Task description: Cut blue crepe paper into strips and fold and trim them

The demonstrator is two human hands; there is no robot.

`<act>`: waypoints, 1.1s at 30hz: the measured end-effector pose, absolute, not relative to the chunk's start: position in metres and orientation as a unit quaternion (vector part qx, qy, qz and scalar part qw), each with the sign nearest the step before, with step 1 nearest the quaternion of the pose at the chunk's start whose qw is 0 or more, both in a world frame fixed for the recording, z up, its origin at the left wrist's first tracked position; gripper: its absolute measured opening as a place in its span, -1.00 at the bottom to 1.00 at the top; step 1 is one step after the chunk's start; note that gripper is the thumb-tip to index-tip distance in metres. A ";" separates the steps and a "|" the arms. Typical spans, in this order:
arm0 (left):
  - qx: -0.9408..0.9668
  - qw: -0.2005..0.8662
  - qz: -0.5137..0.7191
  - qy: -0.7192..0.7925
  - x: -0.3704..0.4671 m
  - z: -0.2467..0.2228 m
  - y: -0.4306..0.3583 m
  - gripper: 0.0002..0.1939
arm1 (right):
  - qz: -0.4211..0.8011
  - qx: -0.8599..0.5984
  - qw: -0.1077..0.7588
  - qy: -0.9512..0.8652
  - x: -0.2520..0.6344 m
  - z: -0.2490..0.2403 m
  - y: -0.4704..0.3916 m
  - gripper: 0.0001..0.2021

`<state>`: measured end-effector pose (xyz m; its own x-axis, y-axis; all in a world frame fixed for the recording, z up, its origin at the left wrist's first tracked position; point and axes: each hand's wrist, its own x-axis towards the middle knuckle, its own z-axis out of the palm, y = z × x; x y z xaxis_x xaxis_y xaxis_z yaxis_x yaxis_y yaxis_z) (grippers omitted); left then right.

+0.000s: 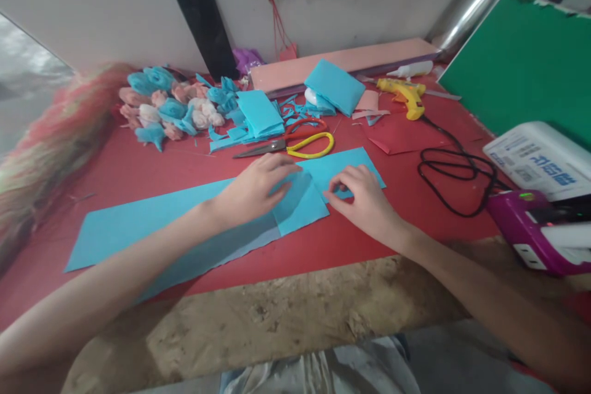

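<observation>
A long strip of blue crepe paper (152, 212) lies across the red table top, with its right part folded over into a flap (300, 206). My left hand (258, 188) is over the strip, fingers stretched to the right and thumb apart from them. Beside the flap's right edge is my right hand (367, 200), its thumb and fingertips curled together in a pinch. Whether paper is caught between those fingertips cannot be made out. Just beyond my hands rest scissors (295, 144) with one yellow and one red handle, blades pointing left.
Paper flowers (173, 104) in blue, pink and white are heaped at back left. Folded blue paper (261, 114) and scraps lie behind the scissors. A yellow glue gun (406, 95) trails a black cord (455, 166) toward a purple power strip (521, 228). A green board (521, 61) leans at right.
</observation>
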<state>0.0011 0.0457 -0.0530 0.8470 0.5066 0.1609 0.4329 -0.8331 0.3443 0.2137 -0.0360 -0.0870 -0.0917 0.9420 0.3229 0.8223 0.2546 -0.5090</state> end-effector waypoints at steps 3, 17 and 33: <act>0.909 0.219 0.122 0.334 -0.005 -0.050 0.056 -0.66 | 0.068 -0.614 0.257 -0.743 0.210 -0.086 -0.038 -0.76; 0.841 0.360 -0.081 0.395 -0.007 -0.035 0.075 -0.63 | 0.097 -0.615 0.249 -0.742 0.210 -0.092 -0.038 -0.76; 0.647 0.633 0.195 0.378 -0.016 -0.015 0.043 -0.75 | 0.408 -0.536 0.479 -0.564 0.215 -0.038 -0.008 -0.80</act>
<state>-0.0159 0.0426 -0.0154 0.6381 0.7358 -0.2267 0.2437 0.0863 0.9660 0.2152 -0.0081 -0.0382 0.0322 0.9941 0.1031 0.2134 0.0940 -0.9724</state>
